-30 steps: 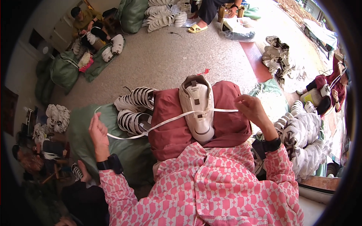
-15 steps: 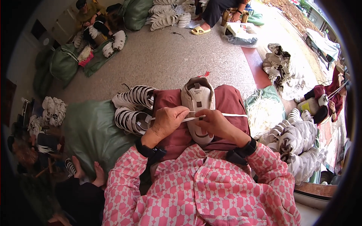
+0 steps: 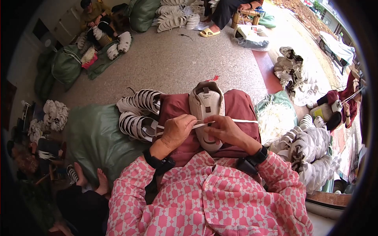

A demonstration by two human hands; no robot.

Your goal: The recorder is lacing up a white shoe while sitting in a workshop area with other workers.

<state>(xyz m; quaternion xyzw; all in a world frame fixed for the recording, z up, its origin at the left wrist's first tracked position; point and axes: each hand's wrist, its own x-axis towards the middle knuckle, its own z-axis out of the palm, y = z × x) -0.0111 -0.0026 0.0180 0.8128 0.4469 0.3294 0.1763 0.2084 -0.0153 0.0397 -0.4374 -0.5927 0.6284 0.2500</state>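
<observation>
A beige and white shoe upper [image 3: 206,103] lies across my lap, its brown-lined opening pointing away from me. White shoelace [image 3: 245,121] runs over it and trails across my right thigh. My left hand [image 3: 177,130], closed in a pinch, grips the lace above the left side of the shoe. Close beside it, my right hand [image 3: 225,129] pinches the lace too, its fingers curled over the middle of the shoe. Both hands partly cover the lacing area, so the eyelets there are hidden.
Stacked striped shoe uppers [image 3: 138,122] rest left of my lap beside a large green sack [image 3: 100,135]. To the right are a bundle of white laces [image 3: 277,120] and piled white uppers [image 3: 311,147]. Other people sit around, one in yellow slippers [image 3: 209,32].
My left hand has shifted slightly down and turned, its fingers now more curled. My right hand stays nearly in place, and the lace between them lies a little differently.
</observation>
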